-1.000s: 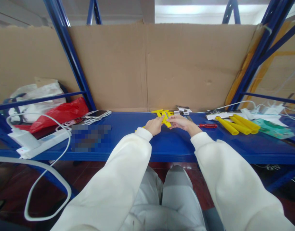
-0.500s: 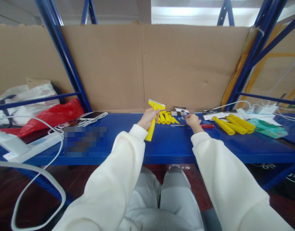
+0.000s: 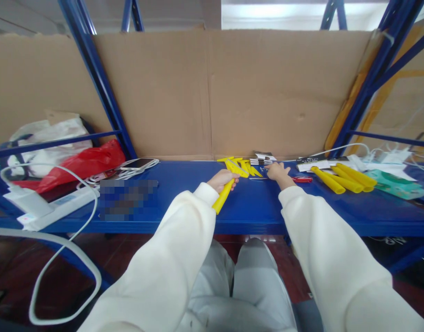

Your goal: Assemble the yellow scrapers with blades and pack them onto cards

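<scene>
My left hand (image 3: 225, 180) is wrapped round the handle of a yellow scraper (image 3: 223, 197). Its wide head points away from me, lower than the cardboard and close to other yellow scraper parts (image 3: 248, 167) lying at the back of the blue table. To the right, my right hand (image 3: 279, 173) reaches down over small metal pieces (image 3: 262, 169), fingers somewhat apart; nothing can be made out in them. Behind those pieces is a small stack of black-and-white packets (image 3: 262, 158). A red-handled screwdriver (image 3: 302, 180) lies beside my right wrist.
Several yellow handles (image 3: 345, 177) lie on the right, near a green tissue pack (image 3: 395, 183) and white cables. On the left are a phone (image 3: 140, 163), a power strip (image 3: 61, 210) and a red bag (image 3: 82, 167). Cardboard (image 3: 156, 97) walls the back between blue posts.
My left hand has lowered the scraper and tipped its head forward, away from me. My right hand stays by the small metal pieces, its fingers looking more spread. The view has shifted slightly.
</scene>
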`<state>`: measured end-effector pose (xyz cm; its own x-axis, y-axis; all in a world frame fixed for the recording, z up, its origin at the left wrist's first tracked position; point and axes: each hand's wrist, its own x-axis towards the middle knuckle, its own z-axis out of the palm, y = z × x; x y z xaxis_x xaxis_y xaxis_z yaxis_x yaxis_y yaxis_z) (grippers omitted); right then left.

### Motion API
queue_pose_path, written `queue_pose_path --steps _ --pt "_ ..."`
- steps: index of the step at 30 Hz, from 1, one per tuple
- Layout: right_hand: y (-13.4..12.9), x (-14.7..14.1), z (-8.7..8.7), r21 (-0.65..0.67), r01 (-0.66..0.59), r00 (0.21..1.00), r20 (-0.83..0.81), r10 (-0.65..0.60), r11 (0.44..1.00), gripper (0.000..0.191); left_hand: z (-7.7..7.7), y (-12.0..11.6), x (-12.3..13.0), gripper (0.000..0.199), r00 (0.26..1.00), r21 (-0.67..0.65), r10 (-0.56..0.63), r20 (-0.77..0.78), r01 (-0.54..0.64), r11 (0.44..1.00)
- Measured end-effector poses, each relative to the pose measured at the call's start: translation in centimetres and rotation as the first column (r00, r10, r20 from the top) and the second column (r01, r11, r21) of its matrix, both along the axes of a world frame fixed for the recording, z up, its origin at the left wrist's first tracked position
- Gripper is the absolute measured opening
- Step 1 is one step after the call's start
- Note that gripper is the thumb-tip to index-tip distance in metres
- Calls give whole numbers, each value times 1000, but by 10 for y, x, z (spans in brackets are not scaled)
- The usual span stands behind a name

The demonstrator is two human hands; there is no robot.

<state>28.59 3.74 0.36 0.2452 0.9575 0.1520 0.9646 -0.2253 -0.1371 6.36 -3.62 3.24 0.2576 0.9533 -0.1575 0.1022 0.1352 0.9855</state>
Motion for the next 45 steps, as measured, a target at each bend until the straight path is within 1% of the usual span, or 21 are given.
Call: queue_pose_path --steps 5,10,16,19,24,27,33,37,45 --pt "9 -2 2 -31 -36 995 87 38 999 50 1 -2 -1 32 1000 5 -20 4 20 1000" --pt "12 -5 3 -49 -59 988 138 65 997 49 1 -4 0 30 1000 3 -27 14 27 1000" --pt "10 -4 2 30 -88 986 146 82 996 40 0 -4 0 31 999 9 -36 21 36 999" --pt "12 -3 0 47 -71 989 134 64 996 38 0 -4 0 31 999 9 -32 18 31 999" --pt "16 -1 1 -7 44 999 30 -44 999 39 1 -3 -1 27 1000 9 -2 29 1 1000" --pt "15 -1 3 -35 69 997 -13 -70 997 38 -1 -1 -2 26 1000 5 -5 26 5 1000" --pt "6 -6 7 -66 16 1000 21 -14 998 43 -3 1 -2 27 999 7 -2 51 2 1000" --pt "0 -8 8 -76 -25 1000 8 26 997 43 -2 0 -2 28 998 4 -7 56 7 1000" --pt "0 -7 8 -60 -13 1000 -28 11 998 38 -2 0 -3 26 998 2 6 62 -6 1000"
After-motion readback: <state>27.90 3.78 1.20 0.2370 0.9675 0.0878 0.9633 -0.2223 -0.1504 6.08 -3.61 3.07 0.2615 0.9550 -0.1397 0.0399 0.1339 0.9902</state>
